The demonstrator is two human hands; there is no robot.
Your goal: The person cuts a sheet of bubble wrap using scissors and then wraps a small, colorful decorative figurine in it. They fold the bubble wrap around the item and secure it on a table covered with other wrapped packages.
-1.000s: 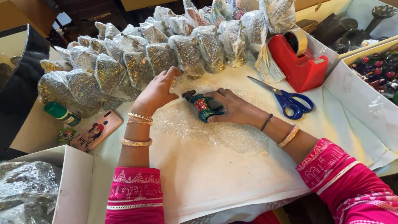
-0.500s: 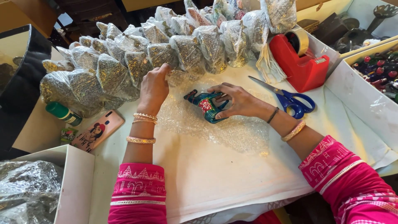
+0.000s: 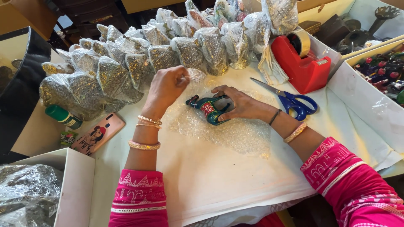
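Note:
A small teal painted animal figurine lies on a sheet of clear bubble wrap in the middle of the white table. My right hand rests on the figurine and holds it down. My left hand is raised above the far end of the sheet and pinches its edge, lifting it off the table.
Several bubble-wrapped figurines stand in rows at the back. A red tape dispenser and blue scissors lie to the right. A phone and green bottle lie left. White boxes flank the table.
My left hand has risen from the table and pulled the far edge of the bubble wrap up. My right hand has kept hold of the figurine, which shifted slightly.

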